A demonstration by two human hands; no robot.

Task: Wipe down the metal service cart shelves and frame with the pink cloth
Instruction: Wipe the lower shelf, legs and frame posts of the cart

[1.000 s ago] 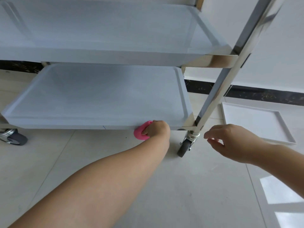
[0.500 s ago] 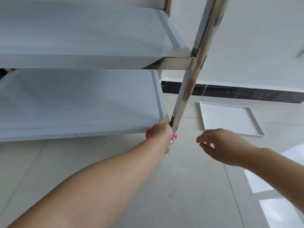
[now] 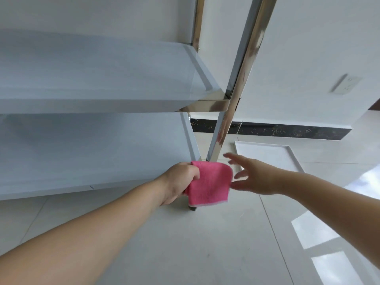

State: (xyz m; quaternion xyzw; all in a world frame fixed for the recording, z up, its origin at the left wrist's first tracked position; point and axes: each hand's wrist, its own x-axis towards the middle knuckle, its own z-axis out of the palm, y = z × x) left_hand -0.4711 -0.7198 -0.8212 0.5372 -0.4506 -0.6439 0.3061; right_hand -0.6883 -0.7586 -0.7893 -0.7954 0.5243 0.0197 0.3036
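Observation:
The metal service cart fills the left half, with a middle shelf (image 3: 92,79) above a lower shelf (image 3: 86,149). Its shiny front right post (image 3: 236,87) slants down to the lower shelf's corner. My left hand (image 3: 181,179) grips the pink cloth (image 3: 207,184), which hangs unfolded in front of the post's foot and hides the caster. My right hand (image 3: 253,175) is just right of the cloth, fingers spread, its fingertips near the cloth's right edge. I cannot tell if they touch it.
A white tray (image 3: 265,155) lies flat on the tiled floor to the right of the cart. A white wall with a dark baseboard (image 3: 287,131) stands behind, with a wall socket (image 3: 346,83) on it.
The view has tilted up and closer to the post. My left hand has pulled the cloth away from the shelf corner and it now hangs open. My right hand has spread and moved toward the cloth.

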